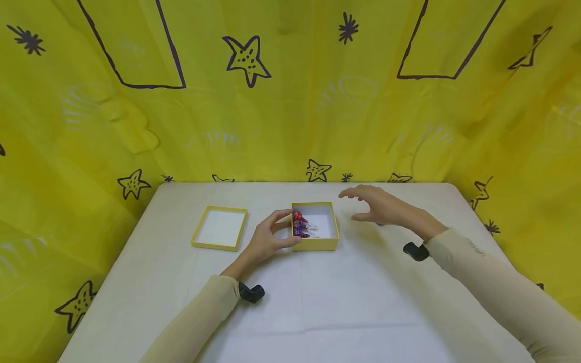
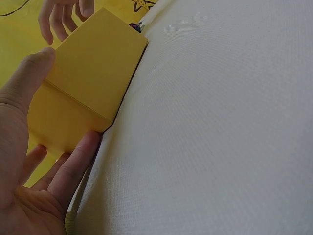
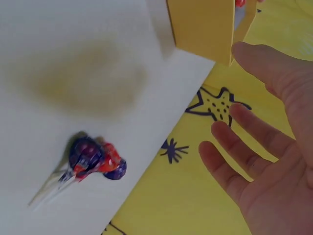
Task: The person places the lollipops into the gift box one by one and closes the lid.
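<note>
An uncovered yellow box with a white inside stands in the middle of the table. Several lollipops in red and purple wrappers lie along its left side, sticks pointing right. My left hand holds the box at its left end, the thumb at the near corner and the fingers along the far part of that side. To the right of the box my right hand hovers in the air, fingers spread and nothing in them. Below it, the right wrist view shows more wrapped lollipops on the table; the head view mostly hides them.
Left of the box lies its yellow-rimmed lid, white inside facing up. A white cloth covers the table. Yellow curtains with dark starfish drawings hang behind the table and along both sides.
</note>
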Demonstrator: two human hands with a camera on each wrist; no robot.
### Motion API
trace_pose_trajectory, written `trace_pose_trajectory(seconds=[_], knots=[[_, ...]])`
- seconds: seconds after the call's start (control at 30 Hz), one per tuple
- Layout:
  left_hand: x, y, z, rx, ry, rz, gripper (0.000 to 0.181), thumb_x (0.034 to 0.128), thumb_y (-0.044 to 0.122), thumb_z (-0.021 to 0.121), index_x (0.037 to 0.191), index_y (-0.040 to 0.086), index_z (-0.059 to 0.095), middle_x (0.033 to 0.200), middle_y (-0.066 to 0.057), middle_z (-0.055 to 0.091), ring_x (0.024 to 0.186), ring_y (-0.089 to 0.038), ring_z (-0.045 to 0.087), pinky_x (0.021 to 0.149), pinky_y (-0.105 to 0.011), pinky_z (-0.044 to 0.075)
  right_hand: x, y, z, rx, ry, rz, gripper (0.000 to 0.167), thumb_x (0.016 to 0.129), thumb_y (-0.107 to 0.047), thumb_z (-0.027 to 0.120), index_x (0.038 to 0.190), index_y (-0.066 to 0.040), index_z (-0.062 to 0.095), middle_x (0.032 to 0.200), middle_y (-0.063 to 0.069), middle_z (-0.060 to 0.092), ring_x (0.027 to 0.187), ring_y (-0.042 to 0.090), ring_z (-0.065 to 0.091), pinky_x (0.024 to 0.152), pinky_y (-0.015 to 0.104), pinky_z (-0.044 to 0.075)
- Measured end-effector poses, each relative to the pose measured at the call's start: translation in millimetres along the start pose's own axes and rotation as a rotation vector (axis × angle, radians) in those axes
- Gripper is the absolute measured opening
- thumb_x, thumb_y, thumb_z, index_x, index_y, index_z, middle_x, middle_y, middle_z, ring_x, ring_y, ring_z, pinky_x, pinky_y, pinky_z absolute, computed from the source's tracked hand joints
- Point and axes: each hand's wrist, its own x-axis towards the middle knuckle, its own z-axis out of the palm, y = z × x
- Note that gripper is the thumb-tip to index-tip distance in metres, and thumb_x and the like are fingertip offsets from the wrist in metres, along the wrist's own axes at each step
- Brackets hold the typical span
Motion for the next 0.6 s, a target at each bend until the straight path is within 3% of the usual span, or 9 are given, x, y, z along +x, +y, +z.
trace_pose_trajectory(seconds=[0.17,0.27,0.6], knots=[[0.3,0.7,0.5,-0.021,-0.011,0.01,0.081,0.0831,0.008,0.087,0.153,0.013,0.046,0.159,-0.011,0.042,0.137,-0.035,0.053,0.113,-0.05,0.042,-11.0,9,-1,-0.044,0.0,0.036,0.061,0.088,-0.012,0.082,0.144,-0.013,0.056,0.131,0.015,0.062,0.104,0.029,0.059,0.09,0.05,0.055],[0.3,0.9,1.2,-0.028,-0.014,0.012,0.083,0.0838,0.007,0.086,0.155,0.01,0.043,0.161,-0.013,0.04,0.138,-0.037,0.051,0.114,-0.052,0.041,-16.6,15,0,-0.041,-0.005,0.054,0.061,0.088,-0.011,0.082,0.143,-0.014,0.057,0.131,0.017,0.06,0.101,0.03,0.058,0.094,0.052,0.054],[0.8,0.9,0.0,-0.011,-0.011,0.002,0.079,0.0838,0.013,0.087,0.152,0.016,0.048,0.157,-0.006,0.045,0.136,-0.03,0.055,0.113,-0.046,0.043,-37.9,42,15,-0.036,0.082,0.028,0.058,0.086,-0.009,0.084,0.139,-0.008,0.06,0.116,0.02,0.061,0.099,0.033,0.055,0.082,0.043,0.051]])
